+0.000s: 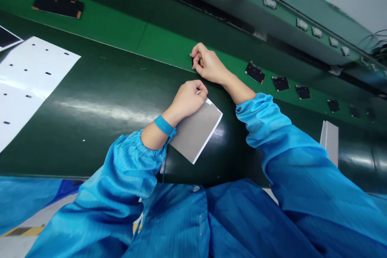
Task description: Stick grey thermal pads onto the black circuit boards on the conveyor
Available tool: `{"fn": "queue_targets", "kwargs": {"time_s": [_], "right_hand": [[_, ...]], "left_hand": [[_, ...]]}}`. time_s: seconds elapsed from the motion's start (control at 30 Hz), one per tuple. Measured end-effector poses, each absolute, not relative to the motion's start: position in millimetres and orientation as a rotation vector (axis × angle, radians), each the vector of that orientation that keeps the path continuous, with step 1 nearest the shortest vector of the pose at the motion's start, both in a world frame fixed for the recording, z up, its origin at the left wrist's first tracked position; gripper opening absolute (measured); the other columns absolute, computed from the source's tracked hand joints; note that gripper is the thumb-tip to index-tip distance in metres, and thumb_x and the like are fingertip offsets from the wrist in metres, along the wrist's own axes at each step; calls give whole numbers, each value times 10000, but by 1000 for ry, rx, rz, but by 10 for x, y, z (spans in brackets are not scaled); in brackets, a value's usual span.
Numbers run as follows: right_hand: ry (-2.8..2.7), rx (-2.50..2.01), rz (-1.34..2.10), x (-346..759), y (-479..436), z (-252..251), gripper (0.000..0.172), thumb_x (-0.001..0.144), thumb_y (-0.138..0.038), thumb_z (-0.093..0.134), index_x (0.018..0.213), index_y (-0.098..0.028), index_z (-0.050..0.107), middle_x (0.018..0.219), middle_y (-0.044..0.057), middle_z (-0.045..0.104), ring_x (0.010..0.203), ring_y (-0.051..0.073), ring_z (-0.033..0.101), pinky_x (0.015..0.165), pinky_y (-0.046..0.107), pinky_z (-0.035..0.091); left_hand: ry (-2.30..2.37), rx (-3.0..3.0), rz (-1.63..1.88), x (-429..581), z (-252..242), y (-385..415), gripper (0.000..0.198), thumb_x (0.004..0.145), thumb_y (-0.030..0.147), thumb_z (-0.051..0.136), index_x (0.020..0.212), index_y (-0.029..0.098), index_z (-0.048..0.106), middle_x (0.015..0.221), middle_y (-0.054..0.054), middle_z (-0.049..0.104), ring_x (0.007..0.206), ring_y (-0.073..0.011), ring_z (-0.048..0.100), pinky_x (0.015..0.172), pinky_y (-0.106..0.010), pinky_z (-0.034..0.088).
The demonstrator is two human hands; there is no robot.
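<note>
My left hand (pixel 190 98), with a blue strap round the wrist, is closed at the upper corner of a grey sheet (pixel 196 133) with white edges. Its thumb and finger pinch together there, and the palm hides part of the sheet. Farther forward, over the bright green strip, my right hand (pixel 210 62) has its thumb and fingertips pressed together. Whatever they hold is too small or too covered to name. Just behind those fingertips shows the edge of a small dark piece (pixel 192 60), mostly hidden by the hand.
Several black circuit boards (pixel 254 72) lie along the green strip (pixel 163 42), a larger-looking one (pixel 58 3) at far left. White sheets with black marks (pixel 33 76) cover the left of the dark green table (pixel 105 88). A folded grey piece (pixel 331 141) stands at right. Small metallic parts (pixel 269 2) line the back ledge.
</note>
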State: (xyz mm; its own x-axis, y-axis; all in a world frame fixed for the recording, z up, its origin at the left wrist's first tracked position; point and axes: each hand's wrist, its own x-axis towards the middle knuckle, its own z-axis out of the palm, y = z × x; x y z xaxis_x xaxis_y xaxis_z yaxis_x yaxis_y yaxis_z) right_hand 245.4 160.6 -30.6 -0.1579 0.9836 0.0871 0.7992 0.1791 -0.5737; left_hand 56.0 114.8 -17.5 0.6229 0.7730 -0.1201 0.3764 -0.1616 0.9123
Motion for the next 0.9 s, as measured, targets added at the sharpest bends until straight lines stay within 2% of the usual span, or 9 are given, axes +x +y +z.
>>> {"fn": "queue_targets", "kwargs": {"time_s": [0.17, 0.5, 0.63, 0.73, 0.8, 0.9], "right_hand": [[-1993, -1811, 551, 2428, 1476, -167, 303, 929, -119, 594, 1194, -221, 488, 943, 41, 709, 932, 222, 658, 940, 335, 497], [-2063, -1975, 467, 2461, 1342, -96, 373, 909, -154, 601, 1267, -207, 510, 1006, 86, 705, 954, 276, 642, 931, 383, 513], [-2093, -2057, 328, 2557, 1326, -104, 403, 897, -210, 653, 1266, -189, 493, 1210, 165, 666, 1046, 334, 653, 924, 443, 537], [-2068, -2100, 258, 2739, 1351, -72, 502, 847, -278, 759, 1255, -184, 482, 1354, 195, 575, 1094, 346, 653, 915, 458, 553], [-2028, -2079, 296, 2831, 1421, -20, 544, 812, -307, 814, 1232, -190, 489, 1328, 166, 563, 1080, 314, 646, 905, 436, 561], [-1943, -1938, 466, 2743, 1662, 86, 453, 819, -328, 835, 1122, -211, 519, 1110, 75, 600, 955, 229, 609, 836, 358, 553]], "left_hand": [[944, 1769, 466, 559, -169, 1146, 113, 861, 162, 611, 799, 202, 697, 822, -35, 753, 727, -198, 608, 746, -334, 471], [942, 1778, 470, 550, -168, 1146, 111, 859, 162, 615, 790, 207, 689, 813, -25, 754, 723, -195, 603, 722, -325, 456], [935, 1786, 468, 548, -171, 1151, 113, 856, 171, 604, 803, 205, 698, 829, -31, 767, 749, -201, 627, 731, -323, 466], [940, 1785, 471, 549, -175, 1147, 118, 852, 172, 599, 815, 204, 705, 843, -37, 776, 766, -208, 647, 737, -327, 472], [941, 1783, 468, 546, -172, 1134, 122, 849, 165, 596, 814, 206, 705, 843, -40, 777, 772, -212, 659, 741, -329, 479], [935, 1782, 447, 536, -156, 1109, 132, 857, 156, 592, 822, 209, 708, 839, -37, 776, 765, -212, 668, 750, -330, 495]]}}
